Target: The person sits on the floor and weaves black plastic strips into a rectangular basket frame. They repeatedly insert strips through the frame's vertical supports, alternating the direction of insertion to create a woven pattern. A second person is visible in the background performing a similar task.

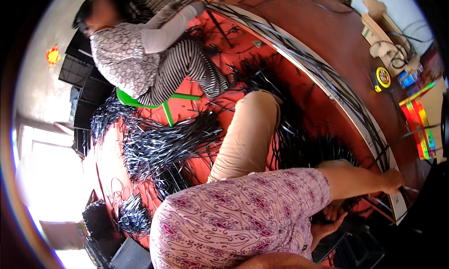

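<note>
My left arm, in a short pink-and-purple patterned sleeve (262, 199), reaches right to the table's edge. There my left hand (393, 181) is closed round the ends of some thin black strips (358, 103), which run in a long bundle along that edge. Lower down, beside the front of my shirt, my right hand (327, 226) shows only in part. Its visible fingers are spread and nothing shows between them; the shirt hides the rest. The strips lie over a pale board (306, 68).
A co-worker (124, 58) sits on a green stool (168, 111), one arm at the board's far end. Heaps of black strips (163, 140) cover the red floor sheet (220, 114). On the brown table are a tape measure (381, 79), a cardboard box (386, 28) and a blue can (409, 78).
</note>
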Demonstrator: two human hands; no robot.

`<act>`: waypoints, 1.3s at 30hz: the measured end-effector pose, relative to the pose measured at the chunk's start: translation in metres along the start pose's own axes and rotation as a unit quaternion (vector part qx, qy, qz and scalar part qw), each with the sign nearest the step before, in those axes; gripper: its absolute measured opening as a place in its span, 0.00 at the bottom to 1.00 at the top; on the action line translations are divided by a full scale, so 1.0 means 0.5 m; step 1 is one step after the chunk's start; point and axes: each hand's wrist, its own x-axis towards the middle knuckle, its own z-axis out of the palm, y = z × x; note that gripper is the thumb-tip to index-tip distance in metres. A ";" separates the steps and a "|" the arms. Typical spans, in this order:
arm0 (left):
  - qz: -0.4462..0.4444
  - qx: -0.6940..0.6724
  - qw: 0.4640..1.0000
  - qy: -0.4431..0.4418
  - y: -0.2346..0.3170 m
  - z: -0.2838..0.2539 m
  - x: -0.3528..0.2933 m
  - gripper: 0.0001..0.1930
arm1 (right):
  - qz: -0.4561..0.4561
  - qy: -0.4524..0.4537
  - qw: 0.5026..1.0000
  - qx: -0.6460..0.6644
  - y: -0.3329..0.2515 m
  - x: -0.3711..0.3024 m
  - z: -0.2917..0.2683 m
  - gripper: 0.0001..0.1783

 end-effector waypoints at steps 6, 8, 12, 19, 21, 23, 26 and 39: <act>-0.024 -0.159 0.985 -0.055 -0.015 -0.059 -0.033 0.21 | -0.018 -0.020 1.000 -0.007 -0.002 0.026 0.010 0.10; -0.035 -0.176 0.982 -0.060 0.005 -0.209 -0.136 0.22 | -0.010 -0.040 0.999 0.014 -0.001 0.031 0.045 0.08; -0.128 -0.214 0.966 0.061 -0.027 -0.348 -0.329 0.22 | -0.048 -0.048 0.995 -0.078 0.019 0.050 0.116 0.10; -0.280 -0.414 0.864 0.059 0.026 -0.431 -0.549 0.32 | -0.025 -0.063 0.971 -0.227 0.100 0.072 0.194 0.17; -0.299 -0.431 0.846 0.095 0.046 -0.436 -0.578 0.39 | -0.022 -0.080 0.956 -0.281 0.128 0.061 0.212 0.13; -0.289 -0.431 0.849 0.097 0.043 -0.449 -0.608 0.40 | 0.009 -0.108 0.945 -0.307 0.143 0.050 0.218 0.12; -0.257 -0.426 0.864 0.078 0.066 -0.473 -0.643 0.40 | 0.025 -0.166 0.916 -0.365 0.151 0.035 0.216 0.12; -0.332 -0.433 0.827 0.136 0.094 -0.462 -0.719 0.36 | -0.027 -0.227 0.841 -0.491 0.177 -0.016 0.202 0.24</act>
